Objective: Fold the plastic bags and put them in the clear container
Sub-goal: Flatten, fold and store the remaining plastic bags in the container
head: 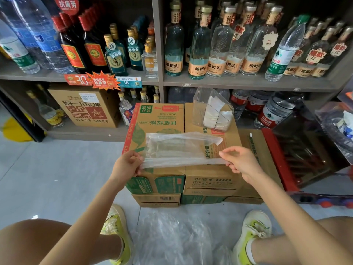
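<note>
A clear plastic bag (179, 150) lies stretched across the top of two cardboard boxes (164, 119). My left hand (128, 165) pinches its near left corner. My right hand (238, 161) pinches the near right edge, and the bag's near edge is pulled taut between them. Behind the bag, on the right box, stands the clear container (212, 109) with several folded white bags inside. A loose heap of clear plastic bags (175, 238) lies on the floor between my feet.
Shelves of bottles (200, 44) rise behind the boxes. A red crate (298, 155) stands right of the boxes. Grey tiled floor (63, 169) stretches to the left. More boxes (158, 199) are stacked under the top ones. My yellow-green shoes (118, 226) flank the heap.
</note>
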The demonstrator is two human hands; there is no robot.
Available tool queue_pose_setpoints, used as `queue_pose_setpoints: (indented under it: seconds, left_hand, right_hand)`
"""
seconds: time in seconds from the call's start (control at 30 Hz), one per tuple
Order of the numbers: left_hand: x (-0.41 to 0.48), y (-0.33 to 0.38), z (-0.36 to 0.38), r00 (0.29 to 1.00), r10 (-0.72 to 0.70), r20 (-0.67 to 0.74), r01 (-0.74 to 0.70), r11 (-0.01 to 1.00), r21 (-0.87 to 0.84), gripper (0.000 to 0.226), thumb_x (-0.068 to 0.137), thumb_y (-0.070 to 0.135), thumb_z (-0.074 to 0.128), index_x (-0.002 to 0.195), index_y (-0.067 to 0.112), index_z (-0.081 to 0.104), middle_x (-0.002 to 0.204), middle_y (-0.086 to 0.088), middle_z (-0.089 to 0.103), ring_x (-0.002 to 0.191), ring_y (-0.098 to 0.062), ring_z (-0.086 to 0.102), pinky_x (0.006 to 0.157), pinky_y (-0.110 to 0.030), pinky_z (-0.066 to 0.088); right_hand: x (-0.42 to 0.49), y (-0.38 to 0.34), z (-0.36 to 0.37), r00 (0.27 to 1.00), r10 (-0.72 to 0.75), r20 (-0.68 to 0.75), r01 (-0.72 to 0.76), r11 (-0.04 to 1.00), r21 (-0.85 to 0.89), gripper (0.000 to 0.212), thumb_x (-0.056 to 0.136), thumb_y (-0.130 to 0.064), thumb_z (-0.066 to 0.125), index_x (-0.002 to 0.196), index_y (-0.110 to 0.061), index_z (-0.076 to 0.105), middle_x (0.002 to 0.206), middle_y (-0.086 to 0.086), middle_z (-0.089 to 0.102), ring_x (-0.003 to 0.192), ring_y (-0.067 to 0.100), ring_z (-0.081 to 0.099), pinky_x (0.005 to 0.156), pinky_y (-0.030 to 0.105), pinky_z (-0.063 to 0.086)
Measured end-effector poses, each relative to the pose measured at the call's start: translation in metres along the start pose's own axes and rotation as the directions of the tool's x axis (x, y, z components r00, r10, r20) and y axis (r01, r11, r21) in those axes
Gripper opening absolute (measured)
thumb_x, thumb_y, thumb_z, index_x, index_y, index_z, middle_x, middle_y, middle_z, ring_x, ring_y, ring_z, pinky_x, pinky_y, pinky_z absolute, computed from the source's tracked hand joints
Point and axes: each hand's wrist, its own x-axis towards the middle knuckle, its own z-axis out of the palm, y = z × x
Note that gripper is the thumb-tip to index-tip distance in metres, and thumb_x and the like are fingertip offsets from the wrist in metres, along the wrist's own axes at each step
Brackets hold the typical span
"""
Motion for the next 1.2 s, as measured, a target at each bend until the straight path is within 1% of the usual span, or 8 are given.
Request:
queue_pose_setpoints:
  seconds: [0.27, 0.4, 0.53, 0.63, 0.7, 0.77, 0.9, 1.2]
  left_hand:
    - [-0.005, 0.005, 0.003, 0.988, -0.107, 0.11, 0.14, 0.918, -0.37, 0.034, 0.089, 0.011, 0.066, 0.119, 0.009, 0.051, 0.087, -0.015, 0.062, 0.071, -0.021, 0.064, 0.063, -0.023, 0.059]
    - [-0.006, 0.001, 0.004, 0.994, -0.092, 0.066, 0.105, 0.965, -0.239, 0.055, 0.078, -0.005, 0.073, 0.127, 0.006, 0.051, 0.079, -0.015, 0.066, 0.064, -0.018, 0.065, 0.068, -0.027, 0.059]
    - [-0.006, 0.002, 0.001, 0.991, -0.1, 0.093, 0.106, 0.993, -0.059, 0.058, 0.079, 0.015, 0.078, 0.129, 0.013, 0.049, 0.071, -0.008, 0.065, 0.061, -0.017, 0.06, 0.067, -0.029, 0.051]
    - [0.0, 0.009, -0.007, 0.995, -0.096, 0.006, 0.089, 0.945, 0.313, 0.067, 0.081, 0.049, 0.069, 0.137, 0.022, 0.041, 0.103, -0.008, 0.067, 0.09, -0.025, 0.064, 0.082, -0.036, 0.051]
    - [0.005, 0.017, -0.003, 0.993, 0.033, -0.113, 0.041, 0.803, 0.594, 0.057, 0.09, 0.045, 0.056, 0.139, 0.019, 0.042, 0.123, -0.014, 0.055, 0.109, -0.035, 0.056, 0.09, -0.04, 0.045]
    - [0.012, 0.026, 0.007, 0.967, 0.189, -0.17, -0.043, 0.781, 0.623, 0.042, 0.095, 0.027, 0.051, 0.134, 0.012, 0.051, 0.125, -0.02, 0.051, 0.111, -0.041, 0.05, 0.093, -0.042, 0.041]
    - [0.04, 0.036, 0.034, 0.906, 0.328, -0.267, -0.147, 0.837, 0.527, 0.034, 0.093, 0.003, 0.044, 0.123, 0.004, 0.06, 0.122, -0.021, 0.054, 0.109, -0.04, 0.047, 0.093, -0.042, 0.035]
    - [0.066, 0.009, 0.071, 0.851, 0.508, -0.135, -0.344, 0.732, 0.588, 0.025, 0.093, -0.005, 0.043, 0.114, -0.007, 0.056, 0.123, -0.026, 0.059, 0.121, -0.043, 0.052, 0.108, -0.05, 0.038]
  right_hand:
    - [0.013, 0.012, 0.003, 0.994, 0.042, 0.103, -0.046, 0.998, 0.041, 0.022, 0.089, -0.019, 0.066, 0.109, -0.01, 0.06, 0.082, 0.008, 0.059, 0.056, 0.012, 0.048, 0.045, 0.022, 0.038]
    - [0.016, 0.027, 0.006, 0.995, -0.065, 0.079, 0.085, 0.956, -0.282, 0.025, 0.086, -0.021, 0.068, 0.11, -0.016, 0.06, 0.078, 0.002, 0.067, 0.059, 0.012, 0.057, 0.058, 0.032, 0.053]
    - [0.012, 0.027, 0.009, 0.965, -0.262, 0.009, 0.195, 0.691, -0.696, 0.036, 0.092, -0.045, 0.054, 0.118, -0.02, 0.059, 0.092, -0.006, 0.066, 0.076, 0.013, 0.061, 0.061, 0.031, 0.051]
    - [0.009, 0.019, 0.015, 0.836, -0.548, -0.025, 0.258, 0.432, -0.864, 0.042, 0.095, -0.045, 0.046, 0.122, -0.016, 0.062, 0.105, 0.003, 0.066, 0.089, 0.021, 0.059, 0.063, 0.026, 0.044]
    - [0.013, 0.017, 0.029, 0.721, -0.692, 0.048, 0.408, 0.367, -0.836, 0.033, 0.094, -0.035, 0.054, 0.113, -0.012, 0.067, 0.101, 0.007, 0.067, 0.089, 0.027, 0.061, 0.072, 0.034, 0.049]
    - [0.023, 0.015, 0.045, 0.654, -0.756, 0.023, 0.473, 0.385, -0.792, 0.022, 0.091, -0.023, 0.062, 0.105, -0.009, 0.07, 0.096, 0.008, 0.068, 0.086, 0.03, 0.061, 0.073, 0.037, 0.049]
    - [0.054, 0.009, 0.051, 0.693, -0.708, -0.135, 0.42, 0.549, -0.723, 0.023, 0.089, -0.018, 0.063, 0.11, -0.008, 0.068, 0.105, 0.01, 0.067, 0.094, 0.031, 0.06, 0.081, 0.04, 0.047]
    - [0.098, 0.004, 0.039, 0.742, -0.667, 0.072, 0.455, 0.421, -0.785, 0.016, 0.085, -0.029, 0.069, 0.09, -0.015, 0.073, 0.095, 0.002, 0.064, 0.094, 0.025, 0.052, 0.075, 0.035, 0.04]
